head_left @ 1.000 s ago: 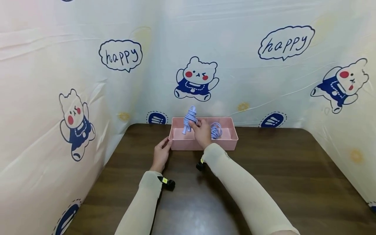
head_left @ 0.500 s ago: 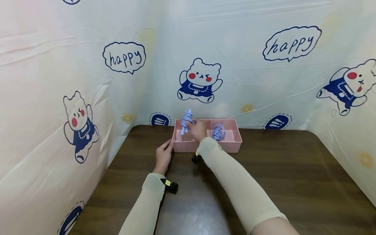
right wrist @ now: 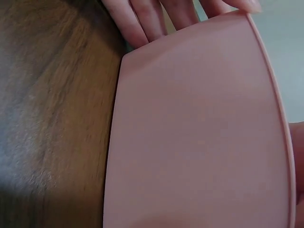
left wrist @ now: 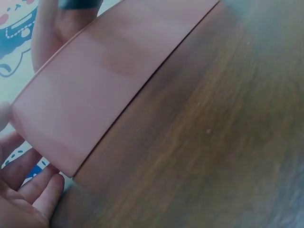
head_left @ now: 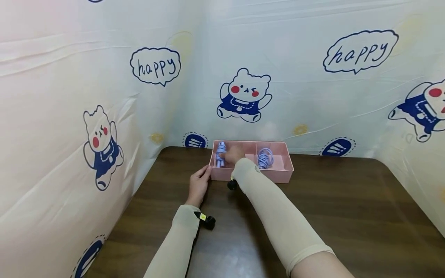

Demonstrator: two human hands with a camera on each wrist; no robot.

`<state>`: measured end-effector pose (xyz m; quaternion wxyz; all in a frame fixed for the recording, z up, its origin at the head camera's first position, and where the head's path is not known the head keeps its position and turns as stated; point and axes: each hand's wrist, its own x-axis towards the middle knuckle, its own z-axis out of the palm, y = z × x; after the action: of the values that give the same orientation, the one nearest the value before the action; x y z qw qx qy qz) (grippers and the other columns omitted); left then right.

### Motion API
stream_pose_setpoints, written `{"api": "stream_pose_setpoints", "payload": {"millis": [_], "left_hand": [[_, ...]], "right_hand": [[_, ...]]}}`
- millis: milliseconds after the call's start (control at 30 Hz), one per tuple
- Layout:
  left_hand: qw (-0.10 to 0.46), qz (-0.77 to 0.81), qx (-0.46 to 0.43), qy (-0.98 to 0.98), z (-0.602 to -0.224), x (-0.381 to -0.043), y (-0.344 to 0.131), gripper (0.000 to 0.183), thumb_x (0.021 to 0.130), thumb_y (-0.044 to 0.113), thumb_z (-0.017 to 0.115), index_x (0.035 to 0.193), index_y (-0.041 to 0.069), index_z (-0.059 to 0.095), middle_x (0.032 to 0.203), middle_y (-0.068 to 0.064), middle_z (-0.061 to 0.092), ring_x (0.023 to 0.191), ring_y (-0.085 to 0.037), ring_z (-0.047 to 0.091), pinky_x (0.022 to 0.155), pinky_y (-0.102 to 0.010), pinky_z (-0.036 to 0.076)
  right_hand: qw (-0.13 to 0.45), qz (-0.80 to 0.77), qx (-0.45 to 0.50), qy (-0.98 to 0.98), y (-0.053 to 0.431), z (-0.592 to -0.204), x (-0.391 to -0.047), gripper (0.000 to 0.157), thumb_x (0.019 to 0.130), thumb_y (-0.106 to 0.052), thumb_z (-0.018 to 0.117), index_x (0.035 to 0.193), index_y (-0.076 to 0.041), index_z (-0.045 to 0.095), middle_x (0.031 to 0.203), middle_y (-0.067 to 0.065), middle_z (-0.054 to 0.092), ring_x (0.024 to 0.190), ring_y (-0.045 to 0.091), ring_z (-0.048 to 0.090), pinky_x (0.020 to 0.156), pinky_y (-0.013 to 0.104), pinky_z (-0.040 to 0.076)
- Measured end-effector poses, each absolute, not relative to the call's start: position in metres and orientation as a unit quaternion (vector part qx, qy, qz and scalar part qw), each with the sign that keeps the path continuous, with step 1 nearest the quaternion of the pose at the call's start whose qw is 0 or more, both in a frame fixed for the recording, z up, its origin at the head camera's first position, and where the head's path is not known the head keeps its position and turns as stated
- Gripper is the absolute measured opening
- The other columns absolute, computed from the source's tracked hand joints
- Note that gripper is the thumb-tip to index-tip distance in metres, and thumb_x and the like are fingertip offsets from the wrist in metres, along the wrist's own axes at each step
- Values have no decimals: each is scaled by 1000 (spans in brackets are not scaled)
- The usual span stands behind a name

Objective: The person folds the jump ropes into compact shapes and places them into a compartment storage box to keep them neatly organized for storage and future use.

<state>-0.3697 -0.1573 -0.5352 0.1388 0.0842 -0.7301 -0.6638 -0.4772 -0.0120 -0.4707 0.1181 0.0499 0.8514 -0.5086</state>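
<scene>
A pink box (head_left: 252,175) stands at the back of the table. My right hand (head_left: 233,154) reaches into its left part and holds a light-purple cord bundle (head_left: 220,154), wound tightly around its middle. The bundle is inside the box near the left wall, and the far fingers are hidden. A second, looser coil of similar cord (head_left: 265,158) lies in the right part, past a divider. My left hand (head_left: 199,186) touches the box's near left corner. In the left wrist view its fingers (left wrist: 47,190) lie against the end wall, with the thumb at the rim.
The dark wooden table (head_left: 347,208) extends in front and to both sides. A pale printed cloth (head_left: 299,85) hangs right behind the box and along both sides. Each wrist carries a small black camera.
My right hand has lowered the tightly wound cord bundle from above the rim down into the box's left part. My left hand stays at the corner. The head view has shifted slightly.
</scene>
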Motion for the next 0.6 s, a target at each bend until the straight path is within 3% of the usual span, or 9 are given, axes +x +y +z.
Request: {"api": "stream_pose_setpoints", "payload": {"millis": [233, 400, 600], "left_hand": [[145, -675, 67, -720, -537, -370, -156, 39, 93, 35, 67, 123, 10, 68, 126, -7, 63, 120, -20, 54, 98, -39, 44], [150, -678, 67, -717, -536, -369, -157, 38, 93, 35, 67, 122, 11, 69, 125, -6, 64, 118, -18, 55, 96, -39, 45], [141, -673, 72, -723, -537, -368, -160, 38, 93, 38, 66, 122, 13, 69, 125, -5, 63, 118, -18, 56, 95, -38, 47]], "right_hand": [[144, -443, 59, 883, -18, -471, -478, 38, 88, -29, 73, 119, -9, 62, 102, 8, 63, 88, 24, 61, 76, 37, 53], [139, -382, 26, 913, -20, -474, -482, 42, 87, -35, 74, 114, -5, 66, 101, 8, 63, 89, 24, 59, 79, 37, 50], [161, -365, 24, 917, -22, -483, -495, 40, 85, -41, 74, 107, -8, 68, 97, 8, 64, 84, 25, 62, 69, 36, 52]]}}
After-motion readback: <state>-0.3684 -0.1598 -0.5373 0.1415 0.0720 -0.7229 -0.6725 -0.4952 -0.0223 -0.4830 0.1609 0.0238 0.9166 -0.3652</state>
